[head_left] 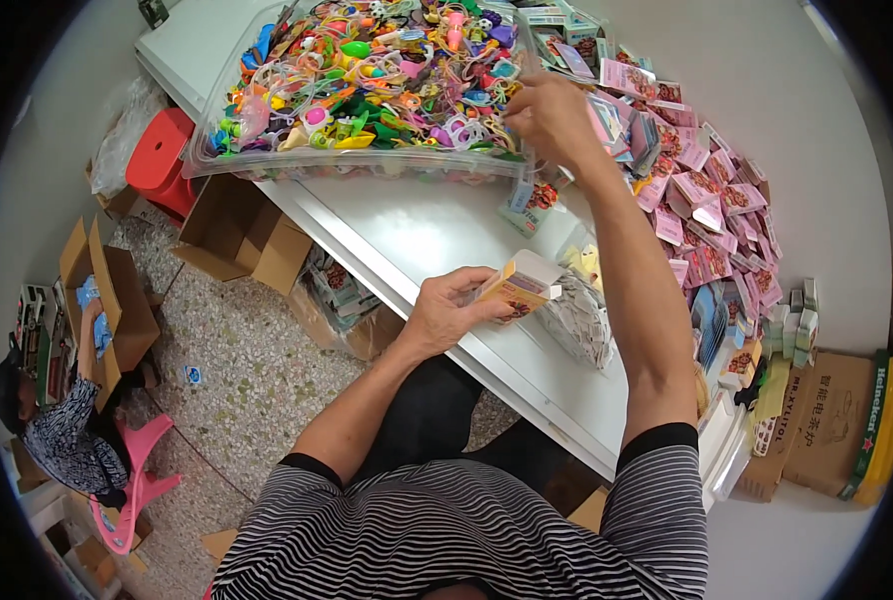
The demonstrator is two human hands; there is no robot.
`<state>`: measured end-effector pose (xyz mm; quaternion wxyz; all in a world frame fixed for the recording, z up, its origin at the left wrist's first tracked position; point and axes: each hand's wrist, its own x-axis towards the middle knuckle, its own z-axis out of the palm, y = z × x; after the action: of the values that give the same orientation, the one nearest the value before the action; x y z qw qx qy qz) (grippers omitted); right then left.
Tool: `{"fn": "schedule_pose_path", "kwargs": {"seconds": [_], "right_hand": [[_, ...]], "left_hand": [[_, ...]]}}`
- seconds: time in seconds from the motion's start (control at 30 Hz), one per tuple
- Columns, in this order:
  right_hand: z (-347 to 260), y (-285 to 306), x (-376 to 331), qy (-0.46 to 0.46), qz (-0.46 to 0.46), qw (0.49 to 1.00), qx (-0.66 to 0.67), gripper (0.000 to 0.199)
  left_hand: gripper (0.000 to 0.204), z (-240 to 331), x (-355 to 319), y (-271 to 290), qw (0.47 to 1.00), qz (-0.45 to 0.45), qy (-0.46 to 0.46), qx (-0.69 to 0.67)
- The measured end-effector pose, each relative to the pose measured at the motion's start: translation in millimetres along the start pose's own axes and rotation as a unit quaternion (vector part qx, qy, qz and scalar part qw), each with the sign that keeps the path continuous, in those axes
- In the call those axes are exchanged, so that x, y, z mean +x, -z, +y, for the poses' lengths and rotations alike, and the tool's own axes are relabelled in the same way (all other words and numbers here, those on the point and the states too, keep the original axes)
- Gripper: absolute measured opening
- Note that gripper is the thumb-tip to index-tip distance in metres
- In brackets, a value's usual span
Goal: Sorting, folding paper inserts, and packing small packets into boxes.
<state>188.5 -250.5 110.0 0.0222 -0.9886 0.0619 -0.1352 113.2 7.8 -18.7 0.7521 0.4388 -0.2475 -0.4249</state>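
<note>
My left hand (449, 312) grips a small yellow and white carton (523, 284) above the table's front edge. The carton's top flaps stand up, and red pictures show on its side. Farther off, my right hand (555, 118) is at the right edge of a large clear plastic bin (367, 163) heaped with small colourful plastic toys (367, 80). Its fingers are curled together, and whatever may be between them is hidden. Just below that hand, a small green and white box (530, 210) lies on the white table (387, 225).
Small pink boxes (712, 215) are piled at the right, beside stacked cards (643, 140). A bundle of white papers (579, 325) lies near my right forearm. Left, on the floor, are open cartons (237, 235), a red stool (161, 160) and a person (72, 440) reaching into a box.
</note>
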Motion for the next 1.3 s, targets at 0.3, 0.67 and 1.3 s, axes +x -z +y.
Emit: {"fn": "schedule_pose_path", "kwargs": {"seconds": [0.3,0.67,1.3], "right_hand": [[-5,7,9,-0.089,0.057,0.964,0.245,0.022],[-29,-23,39,-0.035,-0.071,0.997,-0.014,0.034],[-53,92,-152,-0.14,-0.085,0.882,0.443,0.02]], "left_hand": [[0.043,2,-2,4,1.0,-0.012,0.014,-0.008],[0.041,0,-2,3,1.0,-0.002,0.018,-0.014],[0.042,-7,5,4,0.999,0.006,-0.029,-0.027]]}}
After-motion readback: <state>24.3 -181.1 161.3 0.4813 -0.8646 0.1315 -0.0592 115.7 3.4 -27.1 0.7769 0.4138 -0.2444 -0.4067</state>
